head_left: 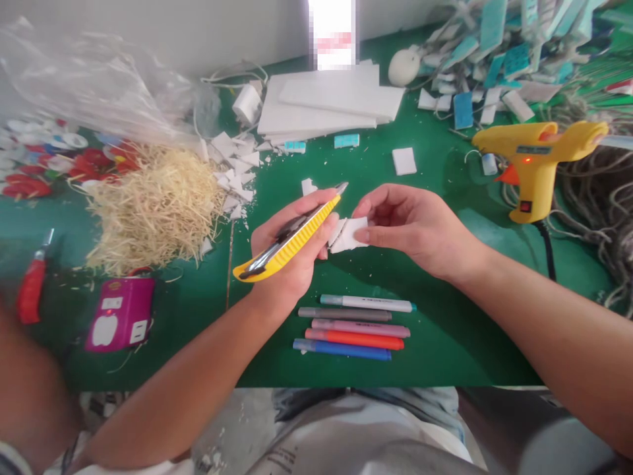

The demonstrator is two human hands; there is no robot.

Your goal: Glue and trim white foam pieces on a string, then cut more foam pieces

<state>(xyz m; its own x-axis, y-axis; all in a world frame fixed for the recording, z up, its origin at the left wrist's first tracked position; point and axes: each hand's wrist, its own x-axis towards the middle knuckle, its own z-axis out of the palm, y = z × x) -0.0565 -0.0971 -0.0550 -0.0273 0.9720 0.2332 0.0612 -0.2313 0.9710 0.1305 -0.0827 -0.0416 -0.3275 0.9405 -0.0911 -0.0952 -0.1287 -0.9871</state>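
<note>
Gripping yellow utility knife [289, 239] in left hand [291, 254], right hand [413, 224] pinching foam piece [350, 234], cluttered green table [440, 330], white wall [198, 33]

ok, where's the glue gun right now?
Head view, right side: the yellow glue gun stands on the green table, beyond the right hand, beside tangled cord.

Both forearms reach forward and angle inward, bare to the elbow. The left hand [291, 247] is curled in a closed grip, thumb on top. Just beside it, the right hand [420, 227] pinches with its fingertips toward the left.
</note>
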